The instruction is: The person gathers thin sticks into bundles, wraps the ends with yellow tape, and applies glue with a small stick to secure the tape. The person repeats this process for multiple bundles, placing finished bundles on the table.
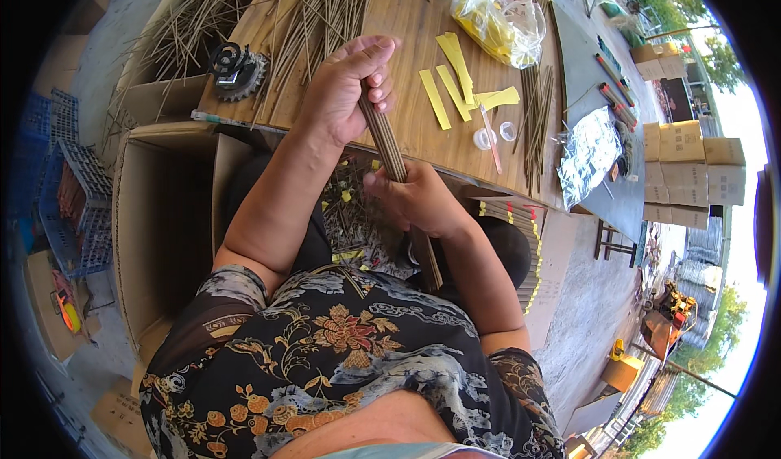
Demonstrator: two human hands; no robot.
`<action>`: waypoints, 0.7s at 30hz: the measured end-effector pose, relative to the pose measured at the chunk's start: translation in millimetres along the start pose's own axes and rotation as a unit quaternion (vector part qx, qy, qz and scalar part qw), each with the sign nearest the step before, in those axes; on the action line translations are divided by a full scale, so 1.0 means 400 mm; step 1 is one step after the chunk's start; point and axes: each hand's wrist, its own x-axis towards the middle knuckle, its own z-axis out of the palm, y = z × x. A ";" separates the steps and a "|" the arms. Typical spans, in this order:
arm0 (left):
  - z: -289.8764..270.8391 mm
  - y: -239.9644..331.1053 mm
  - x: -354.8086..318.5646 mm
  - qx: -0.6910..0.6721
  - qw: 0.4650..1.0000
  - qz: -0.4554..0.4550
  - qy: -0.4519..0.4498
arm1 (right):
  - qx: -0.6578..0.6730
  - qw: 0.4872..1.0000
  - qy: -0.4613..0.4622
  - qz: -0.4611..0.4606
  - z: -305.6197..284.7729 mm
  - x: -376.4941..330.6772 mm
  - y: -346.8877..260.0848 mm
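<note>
One stick bundle (384,143) gathered: left hand (348,93) gripping its far end, right hand (425,200) its middle. Yellow strips (434,100) lie beyond right hand, none visible on bundle. Loose sticks (332,10) past left hand probably remain.

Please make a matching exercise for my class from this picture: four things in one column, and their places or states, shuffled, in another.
Things
1. Bundle of brown sticks
2. Yellow strips
3. Large cardboard box
4. Stacked brown cartons

Places or states
A. Toward the picture's right edge
B. Gripped by the left hand and the right hand
C. Standing open at the person's left
D. Lying on the wooden table

Right pairs: 1-B, 2-D, 3-C, 4-A
</note>
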 end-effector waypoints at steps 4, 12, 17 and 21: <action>0.006 -0.029 0.005 0.060 0.987 0.057 0.138 | -0.126 0.989 0.076 -0.032 0.006 0.024 0.022; 0.006 -0.016 0.001 0.029 0.996 0.041 0.077 | -0.026 1.000 -0.004 -0.006 -0.007 0.010 -0.002; 0.010 -0.016 -0.001 0.036 0.996 0.038 0.077 | -0.007 0.999 -0.032 -0.030 -0.015 0.010 0.011; 0.017 -0.013 -0.006 0.039 0.998 0.033 0.049 | 0.013 0.997 -0.064 -0.035 -0.026 0.001 0.015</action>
